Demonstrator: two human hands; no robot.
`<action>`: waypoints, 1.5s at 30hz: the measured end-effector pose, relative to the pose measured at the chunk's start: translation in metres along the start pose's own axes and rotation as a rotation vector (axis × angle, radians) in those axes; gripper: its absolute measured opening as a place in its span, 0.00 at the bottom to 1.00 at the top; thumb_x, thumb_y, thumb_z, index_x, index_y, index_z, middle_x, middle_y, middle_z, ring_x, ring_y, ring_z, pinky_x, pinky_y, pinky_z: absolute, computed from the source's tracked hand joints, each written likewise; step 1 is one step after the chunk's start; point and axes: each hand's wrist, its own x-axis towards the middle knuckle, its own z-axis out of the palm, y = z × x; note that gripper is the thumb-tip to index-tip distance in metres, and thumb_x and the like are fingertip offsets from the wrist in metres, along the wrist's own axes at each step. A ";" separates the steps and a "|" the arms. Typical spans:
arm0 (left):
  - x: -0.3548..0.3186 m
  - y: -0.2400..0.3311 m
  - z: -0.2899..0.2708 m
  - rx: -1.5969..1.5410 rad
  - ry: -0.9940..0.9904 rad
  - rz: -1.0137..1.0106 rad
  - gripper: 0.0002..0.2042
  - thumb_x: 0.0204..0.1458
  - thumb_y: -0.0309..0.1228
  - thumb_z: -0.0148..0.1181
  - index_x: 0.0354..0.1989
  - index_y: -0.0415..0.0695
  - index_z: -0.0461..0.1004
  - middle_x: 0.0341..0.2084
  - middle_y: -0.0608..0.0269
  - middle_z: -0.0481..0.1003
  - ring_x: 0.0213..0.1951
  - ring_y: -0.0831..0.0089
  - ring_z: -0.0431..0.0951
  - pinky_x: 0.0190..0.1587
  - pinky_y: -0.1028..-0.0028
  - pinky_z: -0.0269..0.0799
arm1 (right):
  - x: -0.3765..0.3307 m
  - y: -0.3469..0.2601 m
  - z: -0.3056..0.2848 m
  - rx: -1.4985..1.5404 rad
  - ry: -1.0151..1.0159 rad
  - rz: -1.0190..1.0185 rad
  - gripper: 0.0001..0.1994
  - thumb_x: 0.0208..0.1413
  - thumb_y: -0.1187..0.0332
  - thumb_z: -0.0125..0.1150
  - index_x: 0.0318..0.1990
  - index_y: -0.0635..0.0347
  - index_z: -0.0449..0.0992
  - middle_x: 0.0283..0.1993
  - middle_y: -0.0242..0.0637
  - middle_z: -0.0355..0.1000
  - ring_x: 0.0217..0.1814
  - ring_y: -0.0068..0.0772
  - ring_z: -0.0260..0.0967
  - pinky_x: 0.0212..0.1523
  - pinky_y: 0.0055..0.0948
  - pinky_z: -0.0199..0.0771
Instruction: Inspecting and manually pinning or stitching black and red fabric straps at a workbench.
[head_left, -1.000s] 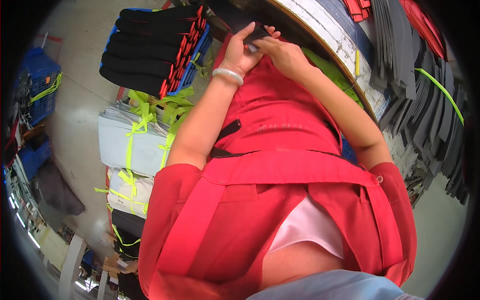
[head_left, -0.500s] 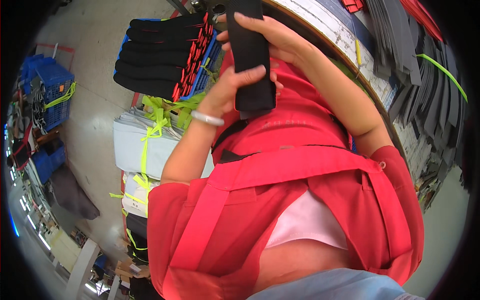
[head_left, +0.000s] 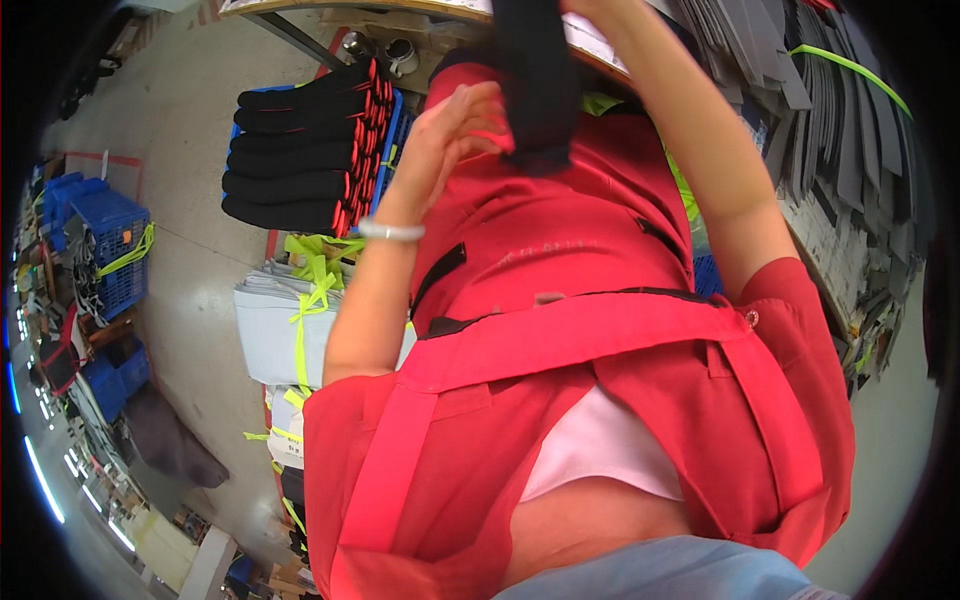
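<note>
Grey floor (head_left: 190,300) fills the left of my view, with a table (head_left: 440,8) crossing the top and bending toward the rim. From my remote seat I see the strip (head_left: 537,85) just above the centre, in front of the red apron (head_left: 560,225): long, flat, matte black, roughly upright, with a squared lower end. Beside its left edge I have the left hand (head_left: 455,125), fingers released and loosely curved; I cannot tell whether their tips touch it. Up at the top edge I get only part of the right hand (head_left: 597,8), near the strip, and I cannot tell whether its fingers are grasping.

Left of the apron I see a blue crate (head_left: 395,140) loaded with black pieces (head_left: 290,150) laid in rows, their red edges bunched at the right side. Farther left stands a second crate (head_left: 120,215), also blue, with a yellow-green tie (head_left: 130,255); I can't make out what it holds. By the table I spot a metal cup (head_left: 402,57), its inside too small to read.

Motion blurs the strip for me, and the frame cuts off its upper end. I lose the far left clutter in the lens's dark rim.
</note>
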 end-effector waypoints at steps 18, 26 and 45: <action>0.016 0.011 -0.006 -0.399 -0.012 -0.069 0.08 0.55 0.26 0.60 0.42 0.40 0.74 0.36 0.60 0.78 0.38 0.71 0.80 0.43 0.71 0.78 | -0.055 0.060 -0.008 -0.397 -0.142 -0.425 0.15 0.59 0.64 0.57 0.49 0.64 0.72 0.35 0.32 0.71 0.37 0.22 0.69 0.42 0.22 0.70; 0.029 -0.011 -0.003 -0.467 0.115 0.001 0.09 0.57 0.31 0.59 0.41 0.39 0.74 0.36 0.60 0.78 0.36 0.70 0.80 0.39 0.72 0.79 | -0.102 0.106 0.001 -0.664 0.179 -0.490 0.11 0.50 0.80 0.57 0.42 0.61 0.72 0.21 0.27 0.65 0.24 0.15 0.62 0.27 0.22 0.66; 0.044 -0.024 -0.007 -0.410 0.193 0.094 0.05 0.53 0.24 0.62 0.37 0.44 0.75 0.33 0.65 0.77 0.35 0.74 0.79 0.40 0.74 0.77 | -0.108 0.130 -0.013 0.462 -0.227 0.533 0.09 0.58 0.70 0.53 0.25 0.57 0.66 0.13 0.26 0.59 0.10 0.17 0.50 0.12 0.20 0.48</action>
